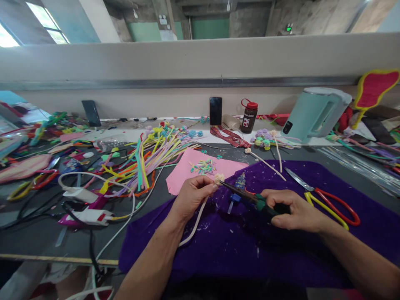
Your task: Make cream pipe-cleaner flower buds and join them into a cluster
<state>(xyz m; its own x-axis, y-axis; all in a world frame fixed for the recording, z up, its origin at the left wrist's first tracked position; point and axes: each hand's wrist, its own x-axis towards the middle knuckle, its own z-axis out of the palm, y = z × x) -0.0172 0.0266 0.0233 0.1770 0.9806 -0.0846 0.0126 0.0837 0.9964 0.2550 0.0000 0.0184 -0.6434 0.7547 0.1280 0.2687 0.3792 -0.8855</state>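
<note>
Hands (193, 195) (293, 214), left pinching cream flower (219, 178), right gripping pliers (260, 202), capped bottle (249, 117), kettle (309, 112) (contents hidden)

I am seeing everything in soft, muted light, while the upper-left window (42, 16) is glaring white, the purple cloth (265, 246) is lying nearly black closest to me, and the wide lens is leaning the kettle (308, 112) outward.

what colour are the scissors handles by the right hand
One red handle and one yellow handle, seen best in the head view.
</note>
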